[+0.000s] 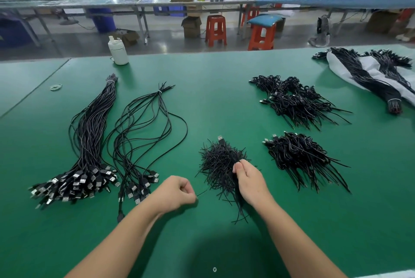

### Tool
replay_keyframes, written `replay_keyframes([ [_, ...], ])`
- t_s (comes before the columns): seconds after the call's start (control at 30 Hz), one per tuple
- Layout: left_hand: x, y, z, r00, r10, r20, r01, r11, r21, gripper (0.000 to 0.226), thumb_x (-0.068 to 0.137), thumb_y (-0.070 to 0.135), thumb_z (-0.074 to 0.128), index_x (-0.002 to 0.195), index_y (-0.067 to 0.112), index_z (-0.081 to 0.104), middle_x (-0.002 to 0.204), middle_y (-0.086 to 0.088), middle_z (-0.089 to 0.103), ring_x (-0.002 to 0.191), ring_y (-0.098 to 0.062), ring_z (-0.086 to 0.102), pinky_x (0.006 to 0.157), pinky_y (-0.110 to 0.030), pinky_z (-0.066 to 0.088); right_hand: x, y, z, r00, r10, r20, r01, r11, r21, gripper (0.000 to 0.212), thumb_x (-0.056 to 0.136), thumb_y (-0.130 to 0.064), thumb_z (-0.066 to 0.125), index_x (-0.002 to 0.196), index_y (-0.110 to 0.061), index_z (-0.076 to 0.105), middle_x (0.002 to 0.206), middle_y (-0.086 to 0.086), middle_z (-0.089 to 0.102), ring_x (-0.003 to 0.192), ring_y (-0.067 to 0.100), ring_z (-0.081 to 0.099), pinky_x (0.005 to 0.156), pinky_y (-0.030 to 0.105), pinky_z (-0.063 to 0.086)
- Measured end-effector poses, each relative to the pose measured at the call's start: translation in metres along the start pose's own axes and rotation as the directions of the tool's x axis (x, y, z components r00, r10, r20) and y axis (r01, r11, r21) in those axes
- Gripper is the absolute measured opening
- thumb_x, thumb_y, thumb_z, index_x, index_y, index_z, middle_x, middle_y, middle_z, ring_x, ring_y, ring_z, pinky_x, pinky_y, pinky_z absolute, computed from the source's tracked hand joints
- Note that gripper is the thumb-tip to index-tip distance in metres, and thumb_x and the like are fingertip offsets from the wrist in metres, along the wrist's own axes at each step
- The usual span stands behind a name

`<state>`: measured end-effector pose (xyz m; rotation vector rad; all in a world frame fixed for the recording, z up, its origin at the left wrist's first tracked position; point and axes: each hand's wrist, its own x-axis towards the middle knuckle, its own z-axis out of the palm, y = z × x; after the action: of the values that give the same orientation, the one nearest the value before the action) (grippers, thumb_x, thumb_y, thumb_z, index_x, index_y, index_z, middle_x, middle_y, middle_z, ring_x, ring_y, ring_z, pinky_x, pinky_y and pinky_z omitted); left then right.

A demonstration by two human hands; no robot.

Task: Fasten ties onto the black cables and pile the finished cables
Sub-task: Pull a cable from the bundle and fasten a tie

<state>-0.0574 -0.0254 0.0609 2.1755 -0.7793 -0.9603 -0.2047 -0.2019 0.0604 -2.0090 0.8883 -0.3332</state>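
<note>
While the right hand [249, 179] pinches w/ thumb and fingertips into the near edge of the tie heap [221, 165], the left hand [177, 191] sits curled just left of it, fingers closed on what looks like one thin tie [202, 193] poking out to the right; can't be sure it's gripped and not just lying there.

Risks, as I judge them:
- ties are tangled, so the pinch may lift a clump, not one, and drag strands across the mat [213, 102].
- a USB plug [221, 140] sticks up at the far side of the heap; a stray cable in there could snag.
- the loose cables [143, 134], bound only at the far end, lie near the left forearm; a sweep could scatter plugs.
- done piles: near pile [298, 156] and far pile [296, 100] sit close to the right; a bad toss could mix them.

Untied stock: big bundle [89, 140] far left, well apart from the hands.

Hard to make out: right fingertips are buried in ties, so how many are held is unclear. Bag [368, 73] w/ more cables is cut off at the right edge. White bottle [118, 50] stands at the far edge; rubber bands [56, 87] small, blurry.
</note>
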Motion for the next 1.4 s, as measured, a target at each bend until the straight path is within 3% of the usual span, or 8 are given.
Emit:
replay_keyframes([
  [0.17, -0.008, 0.011, -0.008, 0.987, 0.052, -0.150, -0.093, 0.955, -0.280, 0.009, 0.086, 0.012, 0.073, 0.079, 0.009, 0.068, 0.052, 0.008, 0.056, 0.041, -0.004, 0.037, 0.041, -0.016, 0.030, -0.004, -0.014, 0.004, 0.946, 0.029, 0.324, -0.188, 0.863, 0.470, 0.032, 0.106, -0.034, 0.040, 0.086, -0.020, 0.061, 0.074, 0.000, 0.060, 0.057, 0.009, 0.038, 0.049, 0.021, 0.029],
  [0.37, -0.018, 0.033, -0.005, 0.984, 0.163, -0.067, -0.176, 0.902, -0.393, 0.015, 0.088, 0.005, 0.068, 0.075, 0.010, 0.063, 0.051, 0.001, 0.046, 0.043, -0.013, 0.034, 0.041, -0.019, 0.030, -0.005, -0.039, 0.013, 0.959, -0.049, 0.278, -0.201, 0.570, 0.796, 0.029, 0.107, -0.018, 0.039, 0.088, -0.004, 0.055, 0.098, 0.014, 0.061, 0.059, 0.011, 0.046, 0.047, 0.021, 0.033],
  [0.53, -0.019, 0.035, -0.006, 0.988, 0.153, -0.028, -0.149, 0.880, -0.451, 0.008, 0.090, 0.002, 0.066, 0.083, 0.004, 0.061, 0.051, -0.002, 0.047, 0.042, -0.013, 0.035, 0.043, -0.022, 0.031, -0.008, -0.044, 0.010, 0.965, -0.100, 0.241, -0.119, 0.655, 0.746, 0.034, 0.108, -0.019, 0.035, 0.085, -0.004, 0.055, 0.071, 0.009, 0.055, 0.059, 0.018, 0.049, 0.065, 0.030, 0.043],
  [0.87, -0.014, 0.038, -0.003, 0.978, 0.127, -0.168, -0.187, 0.890, -0.415, 0.010, 0.090, 0.020, 0.072, 0.084, 0.021, 0.079, 0.071, -0.002, 0.069, 0.047, -0.010, 0.036, 0.044, -0.021, 0.027, -0.010, -0.044, 0.012, 0.975, -0.149, 0.162, 0.050, 0.867, 0.496, 0.031, 0.108, -0.022, 0.035, 0.092, -0.009, 0.058, 0.080, 0.002, 0.063, 0.067, 0.019, 0.056, 0.079, 0.043, 0.047],
  [0.93, -0.012, 0.037, -0.005, 0.894, 0.141, -0.426, -0.255, 0.941, -0.223, 0.013, 0.089, 0.024, 0.071, 0.077, 0.027, 0.077, 0.069, 0.003, 0.070, 0.048, -0.006, 0.041, 0.047, -0.020, 0.033, -0.009, -0.046, 0.007, 0.979, -0.156, 0.132, 0.102, 0.932, 0.346, 0.030, 0.108, -0.027, 0.034, 0.098, -0.011, 0.058, 0.090, -0.003, 0.067, 0.061, 0.012, 0.057, 0.078, 0.036, 0.050],
  [1.03, -0.014, 0.042, -0.008, 0.637, 0.324, -0.699, -0.349, 0.930, 0.113, 0.011, 0.089, 0.018, 0.070, 0.087, 0.026, 0.076, 0.071, 0.014, 0.066, 0.058, -0.003, 0.050, 0.059, -0.018, 0.042, -0.007, -0.048, -0.005, 0.958, -0.185, 0.217, 0.103, 0.934, 0.341, 0.031, 0.108, -0.031, 0.034, 0.089, -0.012, 0.049, 0.075, -0.004, 0.059, 0.049, 0.008, 0.048, 0.055, 0.025, 0.044],
  [1.17, -0.019, 0.043, -0.002, 0.389, 0.751, -0.534, -0.418, 0.660, 0.624, 0.012, 0.092, 0.015, 0.066, 0.098, 0.015, 0.075, 0.087, 0.006, 0.068, 0.073, -0.010, 0.061, 0.064, -0.025, 0.052, -0.010, -0.054, -0.006, 0.880, -0.203, 0.429, -0.054, 0.856, 0.515, 0.031, 0.108, -0.033, 0.034, 0.083, -0.018, 0.044, 0.063, -0.008, 0.032, 0.051, 0.011, 0.022, 0.044, 0.022, 0.022],
  [1.4, -0.017, 0.035, -0.001, 0.226, 0.926, -0.302, -0.456, 0.374, 0.807, 0.013, 0.091, 0.005, 0.065, 0.100, 0.006, 0.074, 0.089, -0.004, 0.068, 0.070, -0.025, 0.059, 0.058, -0.037, 0.052, -0.011, -0.054, 0.000, 0.876, -0.173, 0.450, -0.103, 0.844, 0.526, 0.029, 0.108, -0.031, 0.037, 0.083, -0.016, 0.039, 0.062, -0.007, 0.034, 0.051, 0.012, 0.025, 0.046, 0.024, 0.029],
])
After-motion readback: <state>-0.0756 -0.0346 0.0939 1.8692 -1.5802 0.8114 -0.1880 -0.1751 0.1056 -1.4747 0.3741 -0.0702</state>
